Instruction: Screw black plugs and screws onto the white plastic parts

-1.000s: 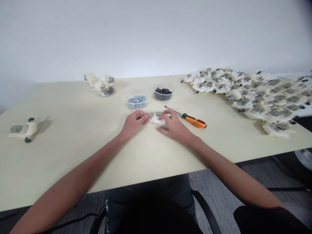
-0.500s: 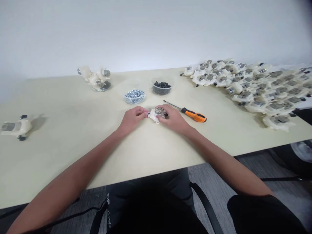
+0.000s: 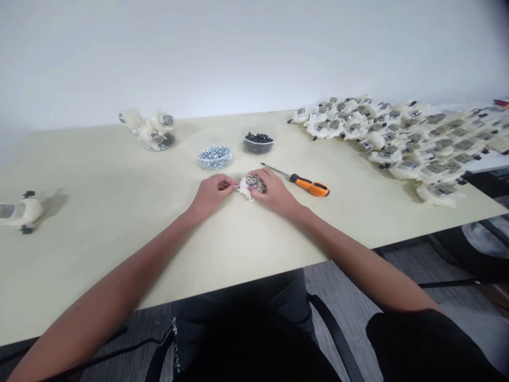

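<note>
A small white plastic part with a grey metal motor (image 3: 249, 184) rests on the cream table (image 3: 119, 212) between my hands. My right hand (image 3: 274, 192) is closed round its right side, fingers curled over the motor. My left hand (image 3: 210, 193) is pinched at the part's left end, fingertips together on something too small to make out. An orange-handled screwdriver (image 3: 306, 184) lies just right of my right hand, untouched.
Behind my hands stand a clear tub of silver screws (image 3: 214, 157) and a tub of black pieces (image 3: 258, 143). A large heap of the same white parts (image 3: 401, 143) covers the right side. A few more parts (image 3: 151, 130) sit back left, one (image 3: 18, 212) at far left.
My right hand has turned the part so its grey motor faces up, and both hands have closed in on it. The view shifted slightly.
</note>
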A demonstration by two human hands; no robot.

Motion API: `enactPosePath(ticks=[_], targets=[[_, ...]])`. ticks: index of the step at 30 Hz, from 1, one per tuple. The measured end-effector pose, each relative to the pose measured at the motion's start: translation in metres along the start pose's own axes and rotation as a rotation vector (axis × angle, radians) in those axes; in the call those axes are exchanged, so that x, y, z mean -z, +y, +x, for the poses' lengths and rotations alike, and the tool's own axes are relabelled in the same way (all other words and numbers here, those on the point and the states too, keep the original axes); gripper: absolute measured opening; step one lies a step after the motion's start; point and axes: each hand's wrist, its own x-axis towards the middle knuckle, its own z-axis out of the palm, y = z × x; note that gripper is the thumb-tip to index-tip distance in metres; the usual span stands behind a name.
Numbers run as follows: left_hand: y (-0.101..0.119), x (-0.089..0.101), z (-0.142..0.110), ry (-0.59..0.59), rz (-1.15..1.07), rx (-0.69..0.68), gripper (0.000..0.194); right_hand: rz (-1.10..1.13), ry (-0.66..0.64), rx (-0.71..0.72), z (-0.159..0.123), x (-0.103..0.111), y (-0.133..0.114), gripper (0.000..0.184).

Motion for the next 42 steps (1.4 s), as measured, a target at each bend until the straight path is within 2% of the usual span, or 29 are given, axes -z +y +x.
enactPosePath(ticks=[3,9,21,29,33,42], targets=[[0.0,0.001,0.001,-0.039,0.045,-0.042,0.017,-0.013,-0.008,0.013,-0.002,-0.002,-0.001,0.027],[-0.002,0.001,0.001,-0.055,0.104,-0.095,0.018,-0.107,-0.121,0.117,-0.006,-0.006,-0.002,0.034],[-0.007,0.0,0.001,-0.06,0.157,-0.129,0.016,-0.227,-0.092,0.152,-0.003,-0.008,-0.009,0.027],[-0.008,-0.005,0.002,-0.047,0.209,-0.214,0.013,-0.485,0.003,0.136,-0.009,-0.012,-0.016,0.03],[-0.006,-0.004,0.0,-0.049,0.18,-0.19,0.014,-0.443,-0.023,0.18,-0.009,-0.01,-0.014,0.03],[-0.006,-0.002,-0.001,-0.047,0.097,-0.158,0.015,-0.351,-0.031,0.163,-0.008,-0.012,-0.011,0.025]])
